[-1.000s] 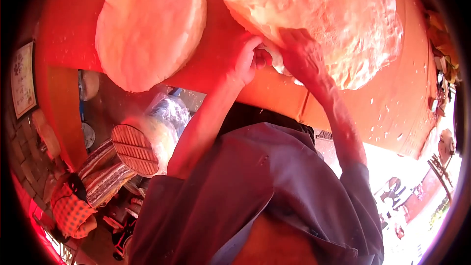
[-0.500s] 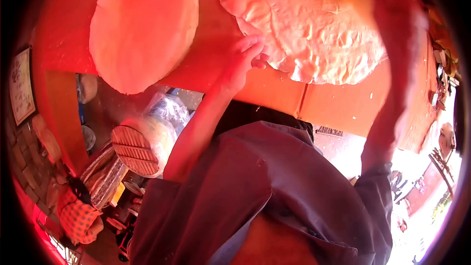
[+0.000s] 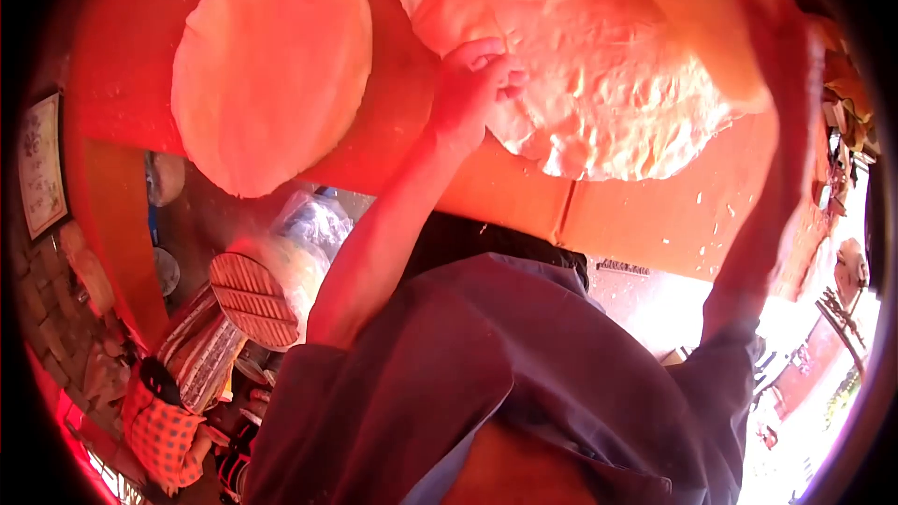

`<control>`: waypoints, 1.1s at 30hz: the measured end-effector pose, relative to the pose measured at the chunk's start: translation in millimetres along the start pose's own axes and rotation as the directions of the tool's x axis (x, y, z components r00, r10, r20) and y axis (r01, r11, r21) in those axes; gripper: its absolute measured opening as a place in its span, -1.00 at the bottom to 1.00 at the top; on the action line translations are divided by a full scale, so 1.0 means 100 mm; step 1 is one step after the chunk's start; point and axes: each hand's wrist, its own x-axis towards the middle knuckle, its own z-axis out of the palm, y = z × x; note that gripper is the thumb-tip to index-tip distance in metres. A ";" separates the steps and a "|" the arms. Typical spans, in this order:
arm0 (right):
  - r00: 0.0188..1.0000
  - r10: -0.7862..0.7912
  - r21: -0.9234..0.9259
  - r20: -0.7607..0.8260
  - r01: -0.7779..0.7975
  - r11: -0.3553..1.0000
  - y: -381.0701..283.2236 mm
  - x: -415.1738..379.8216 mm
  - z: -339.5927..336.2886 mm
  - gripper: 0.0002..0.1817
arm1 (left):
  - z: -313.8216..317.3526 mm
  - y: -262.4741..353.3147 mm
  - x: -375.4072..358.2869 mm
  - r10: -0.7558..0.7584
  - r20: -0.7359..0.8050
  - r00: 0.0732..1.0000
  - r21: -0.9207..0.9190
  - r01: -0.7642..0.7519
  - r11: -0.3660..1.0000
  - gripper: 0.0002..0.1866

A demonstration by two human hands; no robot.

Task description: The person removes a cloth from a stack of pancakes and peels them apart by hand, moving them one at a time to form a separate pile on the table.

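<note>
As left fingers (image 3: 512,78) curl at dough (image 3: 599,65), right hand (image 3: 778,19) blurred, grips unclear, slat-topped tub (image 3: 253,299), contents hidden

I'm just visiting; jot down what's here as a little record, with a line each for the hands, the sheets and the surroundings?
Left hand: fingers curled, at the near-left edge of the wrinkled sheet
Right hand: blurred, beside a smooth flap; grip unclear
Wrinkled sheet: pale, uneven, partly covered by the flap
Round sheet: smoother, flat, to the left
Table: under both sheets
Lower left: slatted disc, clear plastic, person in checked shirt
</note>
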 end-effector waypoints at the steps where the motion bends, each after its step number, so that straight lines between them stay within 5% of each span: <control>1: 0.988 -0.055 0.020 -0.142 0.058 0.998 0.00 0.07 -0.21 -0.76 | 0.01 0.07 0.12 0.024 -0.016 1.000 -0.103 -0.025 0.994 -0.69; 3: 0.939 -0.141 0.042 -0.314 0.162 0.986 -0.10 0.08 -0.45 -0.74 | -0.04 0.14 0.44 0.027 -0.036 0.999 -0.230 -0.034 0.973 -0.85; 6: 0.905 -0.251 0.099 -0.342 0.301 0.949 -0.20 -0.06 -0.11 -0.72 | -0.09 0.21 0.76 -0.008 -0.086 0.996 -0.305 -0.019 0.952 -0.89; 8: 0.985 -0.086 0.240 -0.152 0.121 0.963 -0.18 -0.10 0.46 -0.71 | -0.12 0.32 0.83 -0.019 -0.085 0.996 -0.302 -0.008 0.953 -0.89; 9: 0.994 0.035 0.395 0.099 -0.071 0.916 -0.27 -0.14 0.50 -0.68 | -0.14 0.31 0.88 -0.041 -0.090 0.995 -0.351 0.007 0.936 -0.88; 12: 0.950 0.145 0.327 0.277 -0.236 0.915 -0.16 -0.15 0.88 -0.67 | -0.11 0.32 0.91 -0.049 -0.119 0.992 -0.386 -0.001 0.922 -0.86; 17: 0.981 0.186 0.334 0.051 -0.192 0.923 -0.01 0.10 0.38 -0.60 | 0.05 0.38 1.00 0.009 -0.107 0.994 -0.473 -0.059 0.879 -0.82; 19: 0.979 0.202 0.378 -0.027 -0.177 0.909 0.02 0.19 0.28 -0.58 | 0.12 0.43 1.10 -0.153 -0.143 0.978 -0.543 0.052 0.838 -0.81; 22: 0.981 0.191 0.220 -0.037 -0.178 0.959 0.08 0.30 0.30 -0.58 | 0.26 0.53 1.15 -0.145 -0.160 0.976 -0.584 0.025 0.811 -0.83; 24: 0.976 0.214 0.308 -0.029 -0.195 0.931 0.28 0.41 0.44 -0.64 | 0.25 0.52 1.22 -0.129 -0.152 0.980 -0.580 0.018 0.815 -0.84; 28: 0.967 0.093 0.160 -0.235 -0.056 0.986 0.77 0.85 0.45 -0.55 | 0.32 0.58 1.22 -0.106 -0.076 0.991 -0.409 0.066 0.910 -0.84; 30: 0.972 0.123 0.060 -0.200 -0.114 0.992 0.73 0.95 0.00 -0.66 | 0.39 0.60 1.19 -0.081 -0.043 0.996 -0.439 0.053 0.897 -0.83; 33: 0.900 -0.099 -0.203 -0.425 0.011 0.979 0.44 0.76 -0.49 -0.60 | 0.53 0.47 0.86 -0.019 -0.011 1.000 -0.467 0.012 0.884 -0.82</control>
